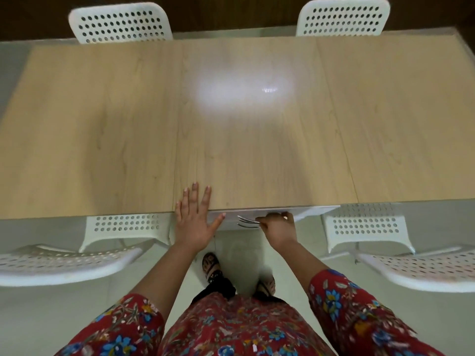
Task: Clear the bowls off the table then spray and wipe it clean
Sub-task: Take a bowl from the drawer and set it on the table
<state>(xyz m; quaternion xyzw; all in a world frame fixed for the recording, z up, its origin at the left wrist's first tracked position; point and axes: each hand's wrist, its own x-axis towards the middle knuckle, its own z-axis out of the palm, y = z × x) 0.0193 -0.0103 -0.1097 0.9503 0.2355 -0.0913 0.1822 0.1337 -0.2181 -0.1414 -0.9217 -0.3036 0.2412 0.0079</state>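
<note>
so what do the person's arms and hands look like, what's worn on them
Both hands are bare: no gloves, rings or watch show on the left hand or the right hand. The forearms are uncovered too. Loose sleeves begin near the elbows, the left sleeve and the right sleeve, both red with a floral print in blue, yellow and white, matching the garment below.

Four white perforated chairs around here: backrests at 11 o'clock and 1 o'clock, plus one at 8 o'clock and one at 4 o'clock. Pale tiled floor, dark wood wall at 12 o'clock.
</note>
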